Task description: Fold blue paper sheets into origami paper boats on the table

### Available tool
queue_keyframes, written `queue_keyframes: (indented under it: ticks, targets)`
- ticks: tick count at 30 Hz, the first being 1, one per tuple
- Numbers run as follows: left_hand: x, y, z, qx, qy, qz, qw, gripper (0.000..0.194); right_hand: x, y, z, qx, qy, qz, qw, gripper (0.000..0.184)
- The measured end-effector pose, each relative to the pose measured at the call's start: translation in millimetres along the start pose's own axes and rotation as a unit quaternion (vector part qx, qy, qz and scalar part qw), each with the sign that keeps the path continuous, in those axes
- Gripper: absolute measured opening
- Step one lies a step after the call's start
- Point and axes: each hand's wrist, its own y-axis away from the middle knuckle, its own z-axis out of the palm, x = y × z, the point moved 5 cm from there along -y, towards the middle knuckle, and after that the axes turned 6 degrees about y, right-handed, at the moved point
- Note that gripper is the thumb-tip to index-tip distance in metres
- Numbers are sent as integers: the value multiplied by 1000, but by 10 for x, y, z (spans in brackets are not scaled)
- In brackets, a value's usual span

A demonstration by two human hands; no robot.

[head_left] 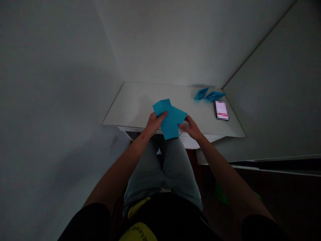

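Note:
A sheet of blue paper (173, 122), partly folded and with an angular outline, is held up above the front edge of the white desk. My left hand (154, 123) grips it on its left side, the thumb lying over the face and the fingers behind. At the right corner, my right hand (190, 127) pinches the paper's edge between thumb and fingers. The paper's underside is hidden from me.
Two folded blue paper shapes (215, 96) lie at the desk's back right. In front of them rests a phone (221, 110) with a lit, blurred screen. Walls enclose the white desk (135, 100) at the back and right. My legs are under its front edge.

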Motion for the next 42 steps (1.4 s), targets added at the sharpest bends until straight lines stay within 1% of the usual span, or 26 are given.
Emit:
queue_keyframes:
  ticks: [2,4,7,9,12,14,15,17,21,24,27,30,33,36,38,40,42]
  targets:
    - [-39,-70,-26,24,33,-8,999,53,8,-93,55,-31,-71,28,997,68]
    - [-111,-135,-81,24,28,-12,999,53,44,-171,71,-34,-98,47,994,56]
    - [-211,-235,-224,2,-18,0,1000,51,158,-265,5,3,-79,55,995,56]
    - [-248,-287,-333,-7,-65,16,998,51,255,-318,-40,9,-41,57,997,55]
    - [-284,-306,-406,-34,-180,31,983,60,388,-402,-38,-36,23,74,996,51]
    - [-318,-289,-385,-60,-262,30,963,57,444,-472,-22,-58,55,86,993,48]
    - [-336,-283,-372,-62,-293,27,954,53,459,-514,-18,-60,66,89,992,46]
    - [-367,-294,-356,-45,-333,16,942,51,472,-603,-6,-61,74,89,991,45]
    - [-410,-414,-378,0,-367,-1,930,65,471,-737,38,-94,52,70,992,48]
    - [-428,-511,-412,-9,-373,11,928,68,473,-764,57,-116,40,57,991,52]
    - [-442,-543,-423,-46,-371,37,927,58,486,-752,68,-123,54,57,989,51]
    - [-441,-528,-424,-61,-354,57,932,43,492,-741,60,-90,72,64,991,48]
    - [-426,-514,-421,-43,-349,63,934,32,494,-711,45,-53,69,76,993,53]
    - [-413,-512,-434,0,-357,60,932,21,494,-645,21,-45,88,70,993,68]
    - [-403,-509,-451,31,-369,62,927,16,503,-586,-9,-39,121,62,990,73]
    - [-393,-503,-460,47,-386,69,919,14,510,-524,-34,-33,168,47,984,70]
    - [-380,-494,-458,50,-403,77,911,13,503,-464,-50,-13,227,25,973,64]
